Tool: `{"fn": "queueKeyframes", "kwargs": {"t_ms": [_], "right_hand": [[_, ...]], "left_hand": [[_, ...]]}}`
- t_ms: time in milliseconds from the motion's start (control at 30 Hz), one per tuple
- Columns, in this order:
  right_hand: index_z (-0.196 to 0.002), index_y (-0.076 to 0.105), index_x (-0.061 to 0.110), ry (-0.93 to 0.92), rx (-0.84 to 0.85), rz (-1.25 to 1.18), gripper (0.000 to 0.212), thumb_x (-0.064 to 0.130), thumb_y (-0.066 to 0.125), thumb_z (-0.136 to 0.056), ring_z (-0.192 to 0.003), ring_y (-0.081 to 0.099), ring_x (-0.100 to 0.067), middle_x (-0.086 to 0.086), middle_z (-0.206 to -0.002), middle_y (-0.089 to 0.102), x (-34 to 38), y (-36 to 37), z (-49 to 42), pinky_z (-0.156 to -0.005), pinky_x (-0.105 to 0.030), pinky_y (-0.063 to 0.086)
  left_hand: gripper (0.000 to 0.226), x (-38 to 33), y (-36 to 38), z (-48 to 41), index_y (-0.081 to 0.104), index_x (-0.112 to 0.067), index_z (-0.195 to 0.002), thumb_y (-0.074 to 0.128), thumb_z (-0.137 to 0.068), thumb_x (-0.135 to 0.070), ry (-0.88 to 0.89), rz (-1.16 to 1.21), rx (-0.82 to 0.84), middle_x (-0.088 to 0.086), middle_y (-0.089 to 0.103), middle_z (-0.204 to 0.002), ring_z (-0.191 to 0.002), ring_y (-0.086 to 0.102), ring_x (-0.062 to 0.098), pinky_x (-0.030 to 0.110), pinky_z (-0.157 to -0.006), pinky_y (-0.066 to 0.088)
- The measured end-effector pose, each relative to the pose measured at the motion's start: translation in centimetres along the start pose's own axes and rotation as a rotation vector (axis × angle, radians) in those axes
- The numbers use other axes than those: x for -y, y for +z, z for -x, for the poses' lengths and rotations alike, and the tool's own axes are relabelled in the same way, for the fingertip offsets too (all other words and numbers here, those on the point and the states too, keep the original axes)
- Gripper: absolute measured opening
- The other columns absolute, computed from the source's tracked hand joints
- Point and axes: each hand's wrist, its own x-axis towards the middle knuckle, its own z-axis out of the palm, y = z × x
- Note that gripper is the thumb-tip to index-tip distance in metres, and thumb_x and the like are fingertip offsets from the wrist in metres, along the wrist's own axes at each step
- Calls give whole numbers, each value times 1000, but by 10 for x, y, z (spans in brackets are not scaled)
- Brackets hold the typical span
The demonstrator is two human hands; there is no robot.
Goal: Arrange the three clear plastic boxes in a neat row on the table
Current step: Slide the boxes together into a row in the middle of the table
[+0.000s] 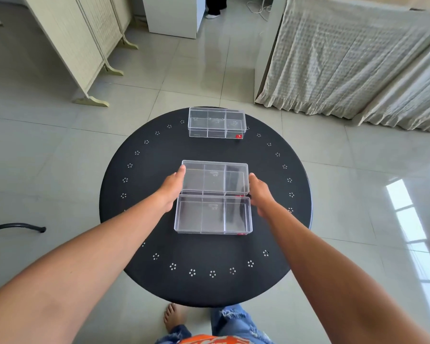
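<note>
Middle box (215, 178): sitting mid-table, long sides running L–R, near edge touching the near box; both hands gripping its short ends.
Near box (213, 214): lying just in front of it, closest to the person, same orientation.
Far box (217, 122): resting at the table's far edge, well apart from the other two – red sticker at its R corner.
Left hand (172, 188): pressing the middle box's L end, fingers together, thumb on top edge.
Right hand (260, 191): pressing the R end, fingers together.
Table (144, 194): round, black, ring of small white dot clusters.
Floor (60, 150): pale glossy tiles, bare foot showing below.
</note>
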Motion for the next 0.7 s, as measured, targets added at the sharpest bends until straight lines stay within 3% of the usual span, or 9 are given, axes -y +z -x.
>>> {"fn": "queueKeyframes", "kwargs": {"t_ms": [33,133,200,267,433,533,700], "right_hand": [[-93,62,13,20,15,-6,40,40,33,-96,-89,60,-26,-6,-98,65,-1,-1,2,-94,-37,50],[-123,64,7,68,32,-18,57,47,32,-97,-119,64,-33,-11,-125,70,-6,-3,4,-111,-49,46],[-119,65,9,64,35,-36,55,46,32,-96,-113,65,-31,-10,-122,70,-8,-2,7,-111,-50,46],[-112,65,12,58,47,-52,48,44,32,-96,-106,64,-30,-9,-116,69,-9,-1,10,-110,-50,47],[-130,62,7,76,23,-45,59,47,30,-100,-121,62,-34,-12,-128,66,-10,3,13,-112,-51,45],[-127,60,4,102,-3,-28,60,48,30,-100,-116,62,-36,-14,-127,65,-11,5,12,-105,-44,48],[-142,54,4,117,-26,-50,67,52,29,-102,-132,56,-40,-19,-142,59,-12,8,13,-114,-52,43]], "left_hand": [[80,3,1,3,30,-14,-151,31,-91,-68,-30,11,3,3,31,-159,-146,28,22,46,-120,21],[78,14,3,11,39,-17,-146,27,-91,-70,-63,74,41,5,43,-152,-141,38,23,33,-112,27],[78,18,3,16,37,-17,-147,24,-92,-70,-67,115,44,6,44,-150,-141,37,23,30,-99,31],[82,19,2,19,32,-14,-149,21,-91,-70,-73,144,39,7,38,-154,-143,33,24,32,-101,31],[82,15,4,25,35,-11,-148,21,-92,-69,-79,178,19,8,43,-151,-141,37,25,30,-89,31],[80,16,4,26,38,-12,-146,21,-92,-69,-63,145,21,6,46,-149,-139,40,24,30,-88,33],[82,20,2,27,37,-14,-147,18,-92,-71,-59,102,40,8,39,-154,-143,35,24,32,-102,32]]}}
